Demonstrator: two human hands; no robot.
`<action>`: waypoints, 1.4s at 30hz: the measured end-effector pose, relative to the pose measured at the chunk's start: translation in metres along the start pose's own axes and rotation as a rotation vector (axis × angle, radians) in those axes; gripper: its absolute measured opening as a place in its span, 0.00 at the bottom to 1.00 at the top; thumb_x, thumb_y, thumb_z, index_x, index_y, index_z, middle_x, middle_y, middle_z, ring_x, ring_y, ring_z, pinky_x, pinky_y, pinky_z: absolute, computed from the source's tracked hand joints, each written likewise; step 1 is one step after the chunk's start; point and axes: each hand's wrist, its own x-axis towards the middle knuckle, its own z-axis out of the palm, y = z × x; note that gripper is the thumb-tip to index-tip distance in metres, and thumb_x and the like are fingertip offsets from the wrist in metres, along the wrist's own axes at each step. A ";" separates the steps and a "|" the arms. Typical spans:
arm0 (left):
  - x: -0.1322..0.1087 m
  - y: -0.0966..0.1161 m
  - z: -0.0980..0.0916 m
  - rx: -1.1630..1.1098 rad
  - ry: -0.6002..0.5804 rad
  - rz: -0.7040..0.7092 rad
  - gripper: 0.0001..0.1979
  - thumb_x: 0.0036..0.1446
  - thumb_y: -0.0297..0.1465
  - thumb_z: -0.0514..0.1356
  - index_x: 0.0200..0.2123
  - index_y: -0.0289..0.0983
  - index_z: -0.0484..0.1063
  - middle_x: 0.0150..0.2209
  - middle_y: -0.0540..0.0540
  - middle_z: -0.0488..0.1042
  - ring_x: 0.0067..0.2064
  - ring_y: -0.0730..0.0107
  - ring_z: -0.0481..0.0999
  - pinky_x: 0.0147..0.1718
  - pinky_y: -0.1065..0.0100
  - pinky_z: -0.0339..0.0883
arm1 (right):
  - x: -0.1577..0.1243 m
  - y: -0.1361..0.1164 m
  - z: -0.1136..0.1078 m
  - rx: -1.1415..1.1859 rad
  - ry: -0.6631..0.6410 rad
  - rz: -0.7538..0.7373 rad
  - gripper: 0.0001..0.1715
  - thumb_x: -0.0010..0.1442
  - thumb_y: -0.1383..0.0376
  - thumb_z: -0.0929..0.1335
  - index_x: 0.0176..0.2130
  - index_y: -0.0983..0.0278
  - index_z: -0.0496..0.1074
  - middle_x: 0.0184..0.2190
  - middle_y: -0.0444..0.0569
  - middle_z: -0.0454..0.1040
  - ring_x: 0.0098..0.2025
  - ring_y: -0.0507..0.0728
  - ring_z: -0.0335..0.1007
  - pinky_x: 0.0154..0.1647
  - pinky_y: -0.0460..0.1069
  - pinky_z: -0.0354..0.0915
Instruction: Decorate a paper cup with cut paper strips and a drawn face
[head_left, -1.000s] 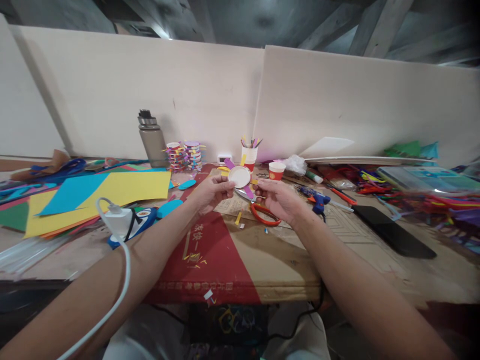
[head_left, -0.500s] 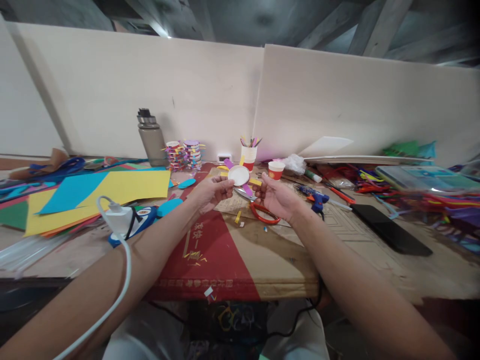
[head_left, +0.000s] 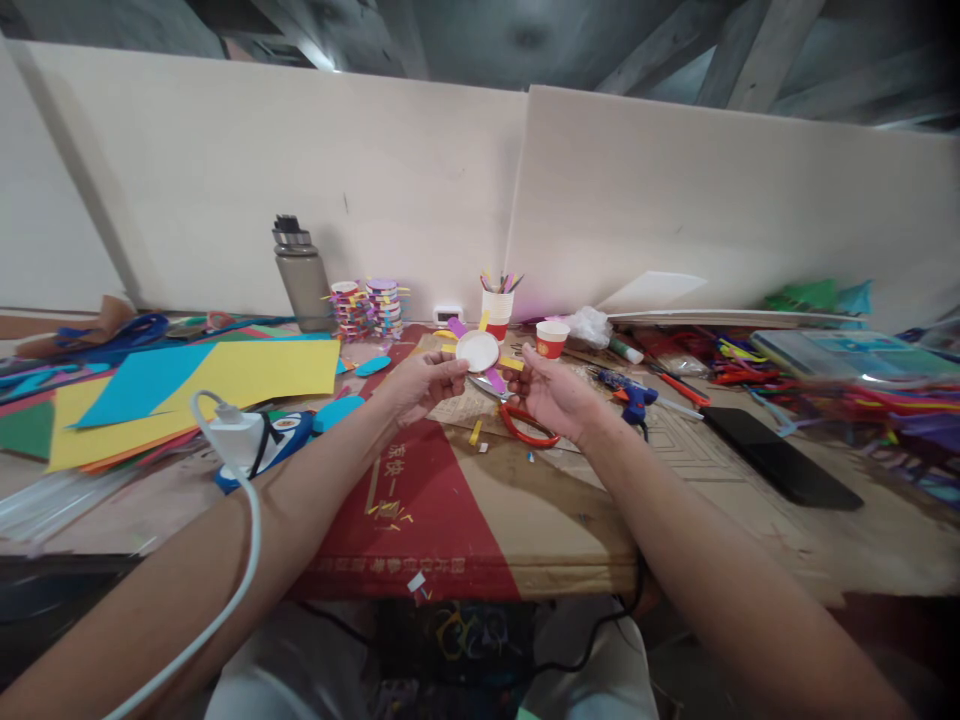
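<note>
A white paper disc [head_left: 478,352] with yellow and purple strips sticking out around its rim is held up over the table. My left hand [head_left: 429,387] pinches its lower left edge. At its right, the fingers of my right hand [head_left: 553,390] are closed on a yellow strip [head_left: 512,364] that juts from the disc. Just under my right hand lie scissors with orange-red handles [head_left: 528,428]. Small paper scraps and a loose yellow strip [head_left: 475,432] rest on the cardboard below.
Two stacks of strip-edged discs [head_left: 385,310] stand by a grey bottle [head_left: 301,275]. Coloured paper sheets [head_left: 270,368] and a plugged power strip [head_left: 274,445] are at left. A red-and-white cup [head_left: 552,340], a blue glue gun [head_left: 637,398] and a black phone [head_left: 780,457] are at right.
Hardly anything differs. Both hands keep the same hold on the disc and its strip, and the view has shifted very slightly.
</note>
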 end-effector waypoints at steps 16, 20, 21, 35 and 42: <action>-0.005 0.006 0.006 0.050 -0.001 -0.028 0.18 0.34 0.30 0.76 0.25 0.31 0.72 0.20 0.51 0.69 0.22 0.80 0.66 0.25 0.73 0.60 | 0.002 0.003 -0.002 -0.009 0.000 -0.038 0.14 0.56 0.53 0.73 0.34 0.61 0.73 0.28 0.45 0.74 0.30 0.52 0.67 0.30 0.47 0.63; -0.005 0.006 0.006 0.062 -0.010 -0.022 0.17 0.34 0.30 0.76 0.24 0.31 0.71 0.20 0.51 0.69 0.22 0.79 0.66 0.25 0.72 0.60 | 0.004 0.003 -0.003 -0.025 -0.009 -0.039 0.14 0.56 0.54 0.74 0.35 0.61 0.73 0.28 0.45 0.74 0.31 0.52 0.68 0.31 0.47 0.63; -0.005 0.006 0.005 0.064 -0.011 -0.024 0.17 0.34 0.30 0.76 0.24 0.31 0.72 0.20 0.51 0.69 0.22 0.79 0.66 0.25 0.72 0.60 | 0.004 0.004 -0.004 -0.031 -0.014 -0.046 0.14 0.55 0.54 0.74 0.35 0.61 0.73 0.29 0.45 0.75 0.32 0.53 0.68 0.31 0.48 0.64; -0.004 0.005 0.004 0.069 -0.013 -0.037 0.18 0.34 0.30 0.76 0.25 0.30 0.72 0.20 0.50 0.70 0.22 0.79 0.67 0.26 0.72 0.61 | 0.003 0.003 -0.003 -0.063 -0.034 -0.072 0.15 0.54 0.52 0.74 0.34 0.60 0.74 0.29 0.45 0.75 0.32 0.53 0.68 0.30 0.47 0.63; -0.003 0.004 0.002 0.083 0.016 -0.014 0.19 0.34 0.31 0.76 0.27 0.32 0.71 0.21 0.51 0.70 0.22 0.79 0.68 0.26 0.72 0.63 | 0.006 0.003 -0.006 -0.129 0.046 -0.085 0.19 0.49 0.51 0.76 0.33 0.61 0.75 0.30 0.44 0.73 0.28 0.50 0.59 0.28 0.47 0.59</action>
